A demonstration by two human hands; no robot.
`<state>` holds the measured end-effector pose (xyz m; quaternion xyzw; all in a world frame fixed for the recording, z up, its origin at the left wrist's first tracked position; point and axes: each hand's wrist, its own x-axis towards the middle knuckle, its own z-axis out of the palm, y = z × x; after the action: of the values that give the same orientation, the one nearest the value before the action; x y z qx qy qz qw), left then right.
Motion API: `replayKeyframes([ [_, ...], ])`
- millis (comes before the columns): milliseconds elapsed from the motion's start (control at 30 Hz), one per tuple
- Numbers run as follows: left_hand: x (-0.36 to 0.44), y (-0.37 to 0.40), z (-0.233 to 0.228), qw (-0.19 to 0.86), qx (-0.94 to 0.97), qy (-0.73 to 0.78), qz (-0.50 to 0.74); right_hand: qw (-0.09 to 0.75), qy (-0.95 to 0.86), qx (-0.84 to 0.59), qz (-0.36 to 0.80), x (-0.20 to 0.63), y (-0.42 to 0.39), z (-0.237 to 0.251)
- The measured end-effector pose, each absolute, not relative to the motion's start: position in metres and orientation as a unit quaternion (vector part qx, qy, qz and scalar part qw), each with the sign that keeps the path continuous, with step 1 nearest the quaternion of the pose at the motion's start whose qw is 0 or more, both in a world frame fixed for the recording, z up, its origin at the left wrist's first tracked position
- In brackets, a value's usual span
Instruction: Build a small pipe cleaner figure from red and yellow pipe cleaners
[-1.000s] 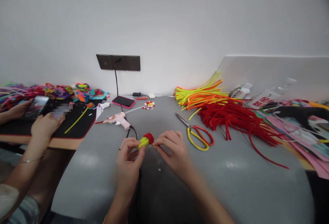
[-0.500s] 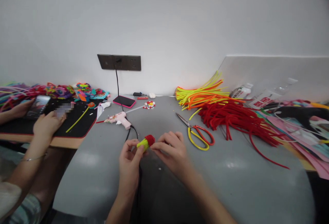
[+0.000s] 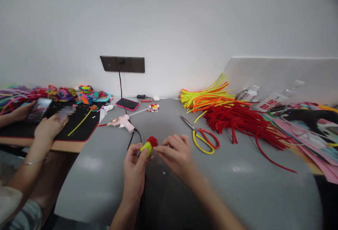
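Observation:
My left hand [image 3: 135, 163] is closed around a small pipe-cleaner piece [image 3: 149, 147], pinching its yellow-green part between thumb and fingers. A rounded red top sits at its upper right end. My right hand [image 3: 175, 154] has its thumb and index fingertips pinched together at the piece's right edge, by the red top; anything between those tips is too small to make out. To the right lie scissors [image 3: 204, 140] with one yellow and one red handle, blades parted. A pink glue gun [image 3: 121, 122] rests beyond my left hand, a red glue stick poking from it.
Red pipe cleaners [image 3: 237, 120] and yellow and orange ones [image 3: 203, 98] are heaped at the right. A pink-edged phone [image 3: 127, 104] and a dotted flower [image 3: 153, 107] lie near the wall. A black cord runs to the socket panel [image 3: 123, 64]. At left, another person's hands [image 3: 49, 129] hold a phone.
The pipe-cleaner piece has tilted slightly more upright and shifted a little left and up. My right fingertips have moved slightly left with it. The other things lie as before.

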<state>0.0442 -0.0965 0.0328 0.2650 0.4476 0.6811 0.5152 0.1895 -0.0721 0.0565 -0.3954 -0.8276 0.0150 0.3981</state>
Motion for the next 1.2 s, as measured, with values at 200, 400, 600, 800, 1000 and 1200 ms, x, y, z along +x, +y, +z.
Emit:
replayKeyframes([
  [200, 0.043, -0.095, 0.03, 0.515, 0.236, 0.431, 0.703, 0.452, -0.799, -0.396, 0.031, 0.195, -0.079, 0.056],
  [400, 0.042, -0.096, 0.028, 0.511, 0.237, 0.432, 0.704, 0.488, -0.713, -0.454, 0.217, 0.193, -0.083, 0.058],
  [600, 0.044, -0.098, 0.031, 0.606, 0.22, 0.4, 0.652, 0.496, -0.644, -0.479, 0.332, 0.189, -0.079, 0.043],
  [800, 0.041, -0.096, 0.034, 0.69, 0.142, 0.383, 0.598, 0.493, -0.602, -0.429, 0.458, 0.19, -0.078, 0.033],
  [1000, 0.042, -0.099, 0.035, 0.7, 0.2, 0.384, 0.568, 0.482, -0.599, -0.408, 0.492, 0.19, -0.081, 0.036],
  [1200, 0.043, -0.1, 0.028, 0.582, 0.326, 0.443, 0.599, 0.488, -0.57, -0.4, 0.527, 0.186, -0.082, 0.035],
])
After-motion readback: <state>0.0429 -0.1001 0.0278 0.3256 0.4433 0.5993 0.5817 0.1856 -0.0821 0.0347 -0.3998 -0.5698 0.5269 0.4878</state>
